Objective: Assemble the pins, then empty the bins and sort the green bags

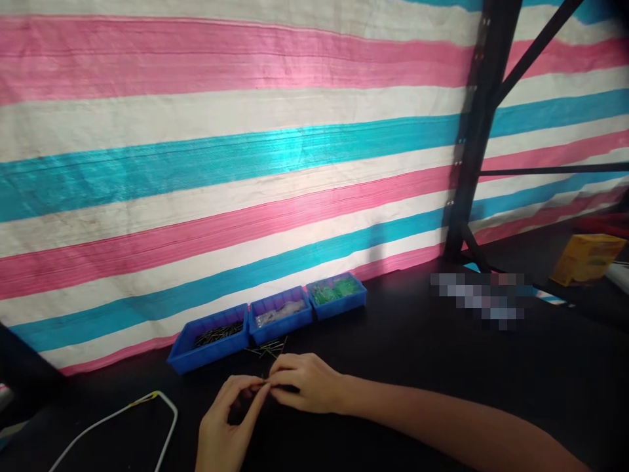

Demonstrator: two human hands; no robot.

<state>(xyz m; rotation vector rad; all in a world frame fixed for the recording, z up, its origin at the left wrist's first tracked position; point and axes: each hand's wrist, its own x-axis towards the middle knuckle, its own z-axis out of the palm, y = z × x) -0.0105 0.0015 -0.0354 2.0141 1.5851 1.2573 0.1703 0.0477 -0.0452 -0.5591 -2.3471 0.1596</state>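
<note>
My left hand (230, 419) and my right hand (307, 383) meet fingertip to fingertip over the black table, just in front of the blue bins. Both are pinched around something small and dark, too small to make out. Behind my right hand lies a loose pile of thin dark metal pieces (269, 347). The left blue bin (209, 355) holds many similar dark pieces. Clear or whitish small parts fill the middle blue bin (282, 326), and green ones lie in the right blue bin (340, 307).
A bent white rod (170, 436) with a yellow piece lies at the lower left. A black metal post (474, 144) rises at the right. Beyond it stands a yellow box (584, 259). Striped sheeting (221, 157) hangs behind the table.
</note>
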